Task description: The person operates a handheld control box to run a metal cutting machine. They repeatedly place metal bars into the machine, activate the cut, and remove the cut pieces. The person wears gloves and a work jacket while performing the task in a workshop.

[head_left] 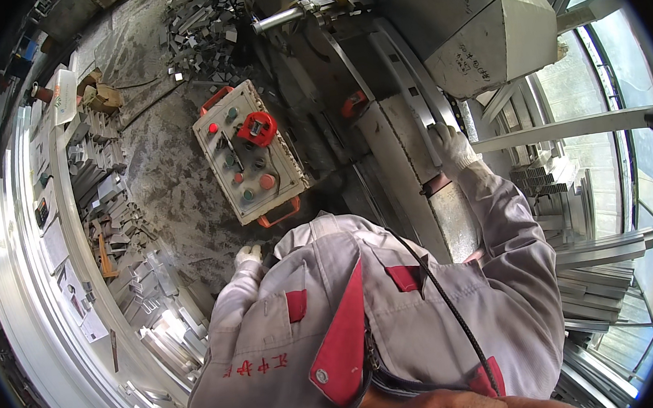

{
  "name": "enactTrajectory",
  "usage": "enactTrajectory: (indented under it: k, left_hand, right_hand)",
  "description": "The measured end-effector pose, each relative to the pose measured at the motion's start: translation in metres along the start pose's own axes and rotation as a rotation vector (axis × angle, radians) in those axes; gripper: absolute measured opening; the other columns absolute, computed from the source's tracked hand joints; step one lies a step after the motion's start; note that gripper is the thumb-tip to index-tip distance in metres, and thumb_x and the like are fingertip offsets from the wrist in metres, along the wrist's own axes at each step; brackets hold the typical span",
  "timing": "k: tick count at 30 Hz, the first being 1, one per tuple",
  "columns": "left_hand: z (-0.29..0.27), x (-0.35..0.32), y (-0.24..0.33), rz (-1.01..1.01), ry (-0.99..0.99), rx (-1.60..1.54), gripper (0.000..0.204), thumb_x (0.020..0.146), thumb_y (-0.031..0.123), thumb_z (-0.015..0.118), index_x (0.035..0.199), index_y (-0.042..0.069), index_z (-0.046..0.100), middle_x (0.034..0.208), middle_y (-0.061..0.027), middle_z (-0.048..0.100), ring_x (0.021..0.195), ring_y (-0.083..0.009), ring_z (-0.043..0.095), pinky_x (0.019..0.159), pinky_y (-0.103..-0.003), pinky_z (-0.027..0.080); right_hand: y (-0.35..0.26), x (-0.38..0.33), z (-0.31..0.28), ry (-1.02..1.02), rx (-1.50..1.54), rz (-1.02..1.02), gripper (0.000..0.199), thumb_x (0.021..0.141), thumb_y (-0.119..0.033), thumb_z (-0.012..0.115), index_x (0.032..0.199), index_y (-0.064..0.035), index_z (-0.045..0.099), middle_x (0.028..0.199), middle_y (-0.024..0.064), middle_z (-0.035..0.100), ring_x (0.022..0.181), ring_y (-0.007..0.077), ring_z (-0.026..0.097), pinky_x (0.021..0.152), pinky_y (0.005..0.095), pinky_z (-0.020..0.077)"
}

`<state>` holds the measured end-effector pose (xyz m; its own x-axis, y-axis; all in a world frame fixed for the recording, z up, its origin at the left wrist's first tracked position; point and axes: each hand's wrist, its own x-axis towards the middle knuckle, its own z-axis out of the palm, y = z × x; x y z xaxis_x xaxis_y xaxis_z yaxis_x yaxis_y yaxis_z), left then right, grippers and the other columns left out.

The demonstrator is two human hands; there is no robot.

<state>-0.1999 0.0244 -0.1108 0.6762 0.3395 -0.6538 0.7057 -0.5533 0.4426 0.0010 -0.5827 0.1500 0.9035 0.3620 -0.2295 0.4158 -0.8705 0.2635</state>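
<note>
My right hand (pixel 451 148), in a white glove, grips the near end of a long silver metal profile (pixel 412 90) lying on the machine bed (pixel 394 133). Its fingers lie over the profile's edge. Low at my left side is my left hand (pixel 248 254), also gloved in white. Nothing shows in it, and its short visible fingers look loosely apart. Just beyond that hand stands a pale control box (pixel 224 166) with red and green buttons, orange-red handles and a round red object (pixel 258 129) on top.
A large grey machine housing (pixel 474 39) rises at the far right. Offcuts (pixel 201 30) are heaped on the floor ahead. Long metal profiles (pixel 20 305) line the left, and more stacked profiles (pixel 609 281) lie at the right. A dark cord (pixel 457 309) crosses my chest.
</note>
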Motion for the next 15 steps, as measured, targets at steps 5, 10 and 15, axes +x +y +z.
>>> enactTrajectory:
  k: [5, 10, 15]
  left_hand:
    - [0.003, -0.001, -0.001, -0.046, -0.047, -0.051, 0.042, 0.094, 0.039, 0.073, 0.112, 0.001, 0.078, 0.106, -0.0248, 0.078, 0.092, -0.0374, 0.076, 0.087, -0.046, 0.056]
    - [0.015, 0.018, -0.015, -0.110, 0.055, -0.244, 0.038, 0.099, 0.033, 0.071, 0.120, 0.002, 0.075, 0.093, -0.0179, 0.077, 0.072, -0.0265, 0.072, 0.068, -0.041, 0.057]
    - [0.004, 0.040, 0.007, -0.180, 0.314, -0.592, 0.030, 0.102, 0.028, 0.072, 0.120, 0.003, 0.073, 0.095, -0.0115, 0.076, 0.068, -0.0200, 0.069, 0.058, -0.036, 0.055]
  right_hand:
    - [-0.004, -0.004, -0.039, -0.141, 0.118, 0.013, 0.095, 0.065, -0.013, 0.086, 0.153, -0.0043, 0.050, 0.152, 0.0164, 0.050, 0.141, 0.0388, 0.051, 0.115, 0.0461, 0.0501]
    - [0.004, 0.011, -0.056, -0.073, 0.340, 0.101, 0.069, 0.073, -0.018, 0.081, 0.140, -0.0125, 0.065, 0.140, 0.0116, 0.063, 0.133, 0.0358, 0.059, 0.109, 0.0456, 0.0546]
    - [0.030, 0.082, -0.056, 0.145, 0.372, 0.250, 0.053, 0.085, -0.030, 0.075, 0.136, -0.0174, 0.068, 0.137, 0.0099, 0.068, 0.118, 0.0392, 0.070, 0.097, 0.0508, 0.0592]
